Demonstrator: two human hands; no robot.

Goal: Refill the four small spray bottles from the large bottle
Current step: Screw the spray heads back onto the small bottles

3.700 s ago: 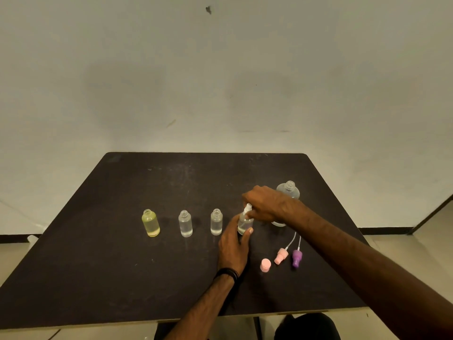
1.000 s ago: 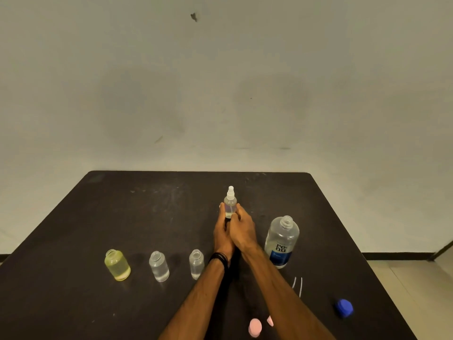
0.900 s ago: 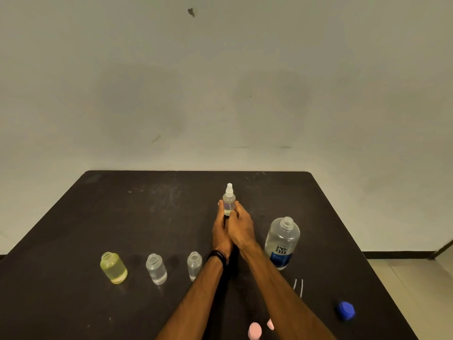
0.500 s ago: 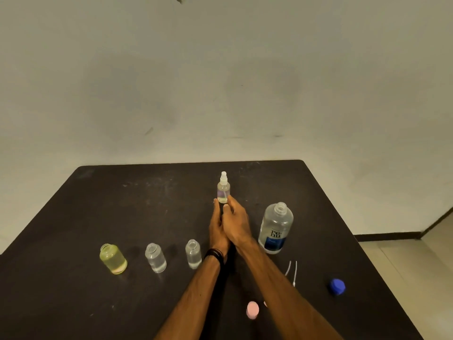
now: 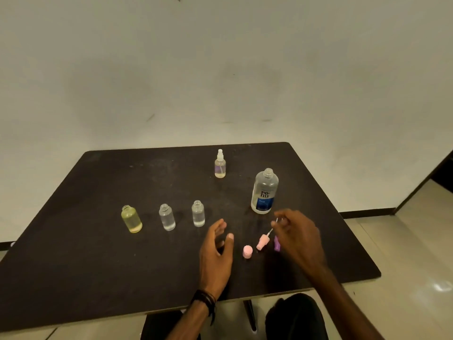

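Clear liquid in large bottle [image 5: 264, 192]

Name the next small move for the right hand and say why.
Probably pick up the pink sprayer. The right hand hovers open beside it, one bottle is already capped, and the clear bottle nearest the left hand stands open.
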